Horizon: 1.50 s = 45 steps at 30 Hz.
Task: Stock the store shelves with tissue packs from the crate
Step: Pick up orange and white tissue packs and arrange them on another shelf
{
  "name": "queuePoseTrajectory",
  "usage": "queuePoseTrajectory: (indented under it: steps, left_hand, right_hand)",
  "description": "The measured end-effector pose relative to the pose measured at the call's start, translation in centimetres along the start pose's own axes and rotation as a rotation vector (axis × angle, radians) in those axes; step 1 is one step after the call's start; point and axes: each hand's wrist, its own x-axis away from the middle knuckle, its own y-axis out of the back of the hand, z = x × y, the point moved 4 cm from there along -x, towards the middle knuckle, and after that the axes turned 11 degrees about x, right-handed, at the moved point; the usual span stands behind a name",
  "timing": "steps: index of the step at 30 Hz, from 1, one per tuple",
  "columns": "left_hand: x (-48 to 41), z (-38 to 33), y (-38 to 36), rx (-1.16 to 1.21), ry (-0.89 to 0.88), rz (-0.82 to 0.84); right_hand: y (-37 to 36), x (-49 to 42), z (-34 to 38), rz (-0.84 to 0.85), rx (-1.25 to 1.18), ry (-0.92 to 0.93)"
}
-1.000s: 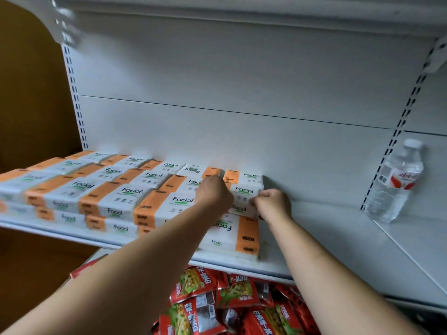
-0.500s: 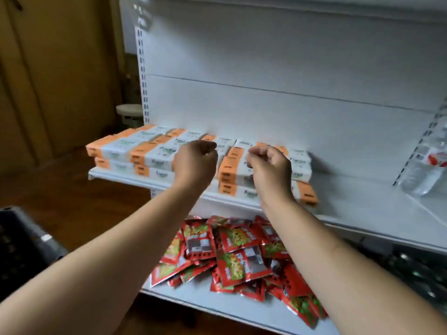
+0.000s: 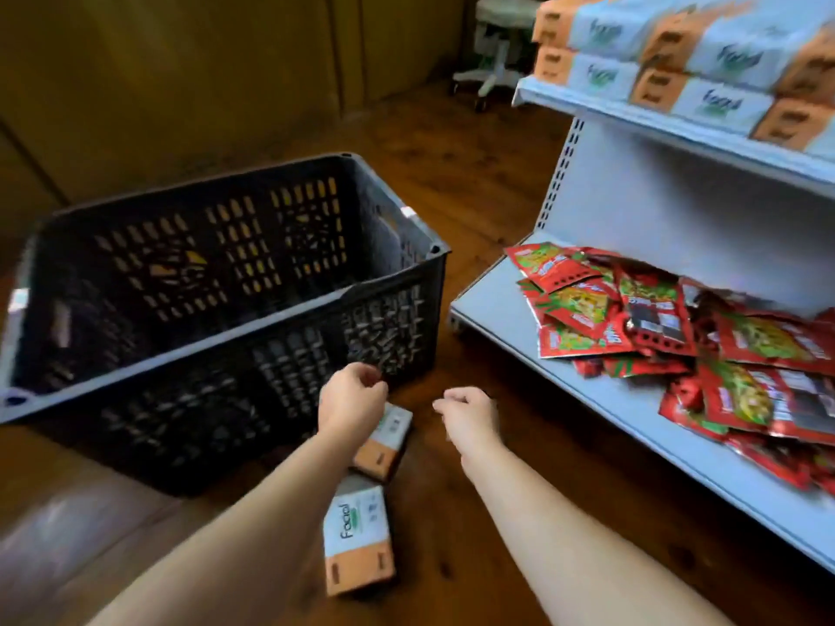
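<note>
Beside the crate (image 3: pixel 189 347), two tissue packs (image 3: pixel 357 533) lie on the floor (image 3: pixel 456 548).

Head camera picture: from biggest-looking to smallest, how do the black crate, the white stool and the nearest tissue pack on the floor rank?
1. Black crate, by far the largest.
2-3. White stool and tissue pack look about alike. The stool stands far back, so I won't rank them.

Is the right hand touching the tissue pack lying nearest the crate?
Apart. The head view shows bare floor between the right hand and the tissue pack; its fingers hold nothing.
</note>
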Motion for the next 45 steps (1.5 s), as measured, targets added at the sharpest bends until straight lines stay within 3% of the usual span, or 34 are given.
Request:
queuePoseTrajectory:
  steps: [3,8,14,20,23,26,30,34,38,41,45]
  left_hand:
    - [-1.4,7.6,-0.7,0.001,0.184,0.007]
    - [-4.8,15.1,-2.7,-0.025,0.315,0.119]
    - [-4.7,17.2,-5.2,0.114,0.417,0.267]
    - [-4.4,14.8,-4.8,0.321,0.409,0.222]
    - [-3.5,11.2,-4.7,0.474,0.343,0.241]
    - [-1.5,5.9,-5.0,0.726,0.291,0.364]
    - [-1.0,-1.2,-5.1,0.672,0.111,0.411]
    - [0.1,-10.8,-3.5,0.665,-0.026,0.512]
    - [3.5,-21.8,-2.5,0.728,-0.217,0.643]
    - [7.1,-29.7,-3.2,0.780,-0.373,0.673]
    - [12.2,-38.5,-6.3,0.785,-0.499,0.577]
  right_hand:
    - [-4.4,-0.7,-3.8,0.132,0.097,-0.094]
    - [-9.0,-2.5,-7.2,0.225,0.169,-0.184]
    - [-11.6,-3.1,-7.8,0.300,0.177,-0.272]
    - [-8.8,-3.1,-6.6,0.121,0.040,-0.213]
    - [-6.9,-3.2,-5.4,0.066,-0.182,-0.217]
    - [-4.9,-2.9,-4.2,0.061,-0.418,-0.216]
    - [0.3,-1.8,-0.9,0.007,-0.457,-0.122]
    - [10.4,0.4,5.7,-0.178,-0.545,0.186]
    - [20.4,4.1,12.2,-0.256,-0.519,0.503]
    - [28.0,6.6,14.4,-0.467,-0.562,0.566]
    - [37.5,9.9,14.7,-0.639,-0.637,0.575]
